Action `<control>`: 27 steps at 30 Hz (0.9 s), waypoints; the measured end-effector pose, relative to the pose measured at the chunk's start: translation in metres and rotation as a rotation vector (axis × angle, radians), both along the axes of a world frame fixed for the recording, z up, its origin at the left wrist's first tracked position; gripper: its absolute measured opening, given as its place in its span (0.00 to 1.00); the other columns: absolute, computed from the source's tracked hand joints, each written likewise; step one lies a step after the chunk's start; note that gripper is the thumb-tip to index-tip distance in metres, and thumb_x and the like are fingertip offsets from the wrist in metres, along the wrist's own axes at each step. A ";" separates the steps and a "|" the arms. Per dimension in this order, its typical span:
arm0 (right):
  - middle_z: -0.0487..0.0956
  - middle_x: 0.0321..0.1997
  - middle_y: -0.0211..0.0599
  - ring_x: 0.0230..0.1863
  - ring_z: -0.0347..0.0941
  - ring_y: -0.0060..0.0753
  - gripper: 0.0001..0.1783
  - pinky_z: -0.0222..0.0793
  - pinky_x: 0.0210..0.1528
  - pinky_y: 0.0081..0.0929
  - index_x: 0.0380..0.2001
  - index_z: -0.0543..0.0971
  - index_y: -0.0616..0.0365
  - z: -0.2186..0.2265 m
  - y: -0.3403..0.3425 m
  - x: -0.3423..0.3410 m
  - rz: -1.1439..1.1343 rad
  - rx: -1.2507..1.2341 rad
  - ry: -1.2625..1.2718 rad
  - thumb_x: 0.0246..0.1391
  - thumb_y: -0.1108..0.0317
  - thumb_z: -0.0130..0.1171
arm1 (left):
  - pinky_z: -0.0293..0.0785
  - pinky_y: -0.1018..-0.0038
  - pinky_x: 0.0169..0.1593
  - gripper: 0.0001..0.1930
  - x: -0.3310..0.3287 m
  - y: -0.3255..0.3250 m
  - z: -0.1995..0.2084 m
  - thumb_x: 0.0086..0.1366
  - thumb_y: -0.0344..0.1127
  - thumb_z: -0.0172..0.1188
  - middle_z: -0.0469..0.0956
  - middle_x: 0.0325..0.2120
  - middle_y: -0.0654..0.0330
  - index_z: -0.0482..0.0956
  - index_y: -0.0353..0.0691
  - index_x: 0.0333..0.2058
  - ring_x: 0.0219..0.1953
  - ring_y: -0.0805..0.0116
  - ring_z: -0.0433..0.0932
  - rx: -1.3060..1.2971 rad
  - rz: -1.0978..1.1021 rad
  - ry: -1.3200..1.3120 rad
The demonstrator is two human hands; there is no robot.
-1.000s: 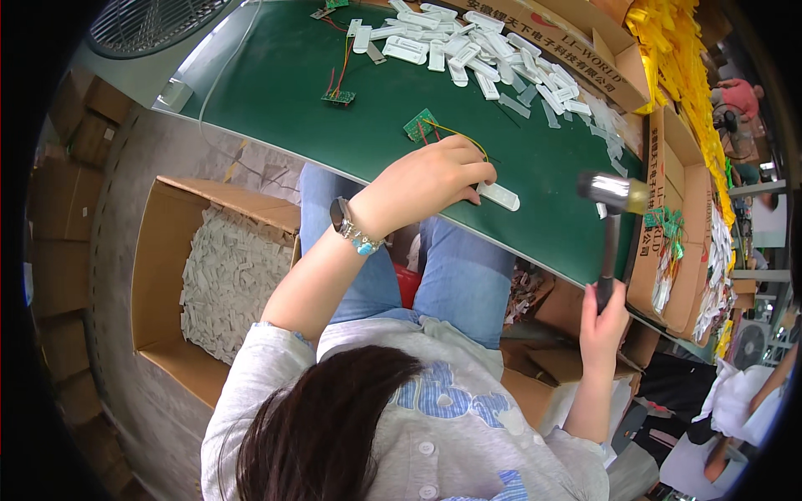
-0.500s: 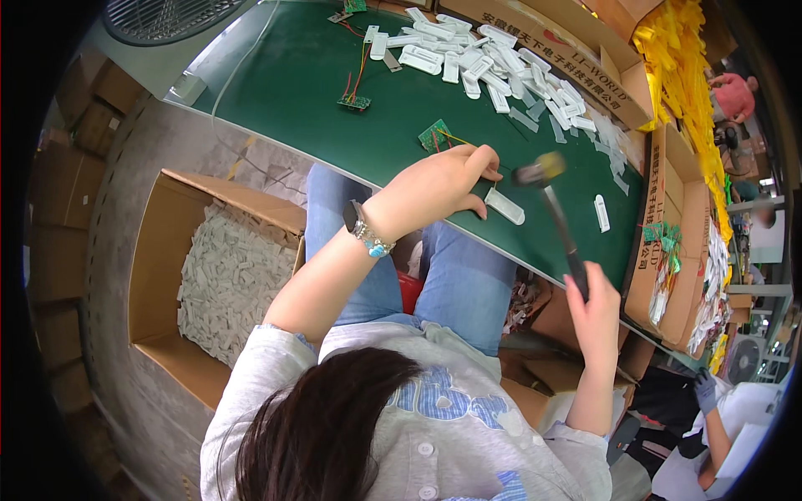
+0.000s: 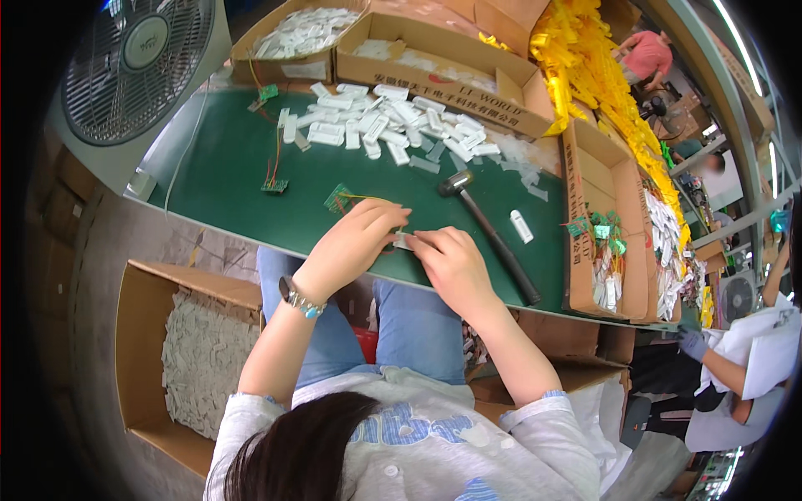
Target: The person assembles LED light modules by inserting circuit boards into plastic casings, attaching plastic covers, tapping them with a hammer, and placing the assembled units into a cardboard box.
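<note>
At the table's near edge, my left hand (image 3: 355, 242) and my right hand (image 3: 455, 265) meet over a small white plastic case (image 3: 403, 241), both with fingers closed on it. Most of the case is covered by the fingers. A green circuit board (image 3: 338, 197) lies just beyond my left hand, its yellow wire running toward those fingers. To the right of my right hand a hammer (image 3: 498, 238) rests on the table, head away from me. One white plastic cover (image 3: 521, 226) lies past its handle.
A heap of white plastic covers (image 3: 380, 121) spreads over the far part of the green table (image 3: 225, 159). Another wired board (image 3: 274, 186) sits at left. Cardboard boxes (image 3: 576, 250) line the right side. A fan (image 3: 138, 50) stands far left; a box of white pieces (image 3: 138, 351) is below.
The hammer has left my right hand and now lies on the table. That hand has come left to the white case beside my left hand. The whole view has shifted.
</note>
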State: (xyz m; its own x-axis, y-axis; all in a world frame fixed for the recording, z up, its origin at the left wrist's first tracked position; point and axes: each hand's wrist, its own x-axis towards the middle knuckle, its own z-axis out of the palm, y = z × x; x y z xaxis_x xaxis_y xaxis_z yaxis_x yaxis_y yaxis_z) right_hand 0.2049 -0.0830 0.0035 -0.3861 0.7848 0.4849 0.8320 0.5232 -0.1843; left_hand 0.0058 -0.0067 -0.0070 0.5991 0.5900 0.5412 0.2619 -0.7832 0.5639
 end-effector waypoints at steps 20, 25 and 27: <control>0.81 0.45 0.42 0.47 0.76 0.47 0.12 0.70 0.51 0.40 0.44 0.82 0.60 0.065 -0.080 0.128 -1.047 0.293 0.035 0.59 0.68 0.58 | 0.60 0.66 0.39 0.17 -0.038 -0.119 0.145 0.71 0.46 0.46 0.76 0.43 0.71 0.69 0.67 0.57 0.48 0.59 0.67 0.686 -0.110 -0.503; 0.82 0.43 0.42 0.47 0.77 0.46 0.11 0.71 0.51 0.40 0.43 0.83 0.59 0.065 -0.069 0.112 -0.974 0.232 0.067 0.59 0.69 0.58 | 0.70 0.73 0.36 0.29 -0.039 -0.093 0.176 0.67 0.57 0.52 0.82 0.44 0.62 0.60 0.55 0.63 0.45 0.61 0.73 0.758 -0.144 -0.551; 0.81 0.44 0.42 0.47 0.77 0.43 0.10 0.71 0.51 0.38 0.43 0.83 0.59 0.068 -0.063 0.101 -0.950 0.170 0.059 0.58 0.71 0.59 | 0.69 0.74 0.36 0.27 -0.043 -0.094 0.176 0.69 0.54 0.51 0.82 0.43 0.61 0.61 0.54 0.62 0.45 0.61 0.74 0.830 -0.307 -0.376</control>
